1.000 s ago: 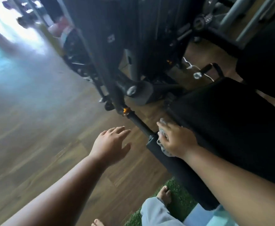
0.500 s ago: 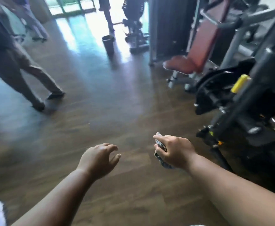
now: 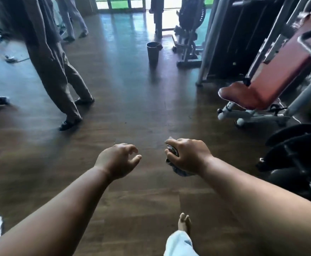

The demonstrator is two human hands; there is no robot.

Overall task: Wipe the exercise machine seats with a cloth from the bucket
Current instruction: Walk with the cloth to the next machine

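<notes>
The cloth (image 3: 173, 154) is gripped tight in the right hand (image 3: 188, 156); the left hand (image 3: 117, 159) is loosely curled, nothing held; the red seat (image 3: 243, 95) should be wiped flat; the bucket (image 3: 153, 52) is seen far off.

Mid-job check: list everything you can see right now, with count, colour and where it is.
bucket: one, dark grey, standing on the floor far ahead, centre
red bench seat: one, red padding on a white frame, right
black machine: one, near right edge, blurred
upright machine: one, black and grey, beyond the bucket
wooden floor: brown, throughout
other people: two at least, in beige and grey trousers, left and far left
cloth: one, grey, bunched in the right hand
left hand: empty, fingers loosely curled
right hand: gripping the cloth
bare foot: one, bottom centre
</notes>
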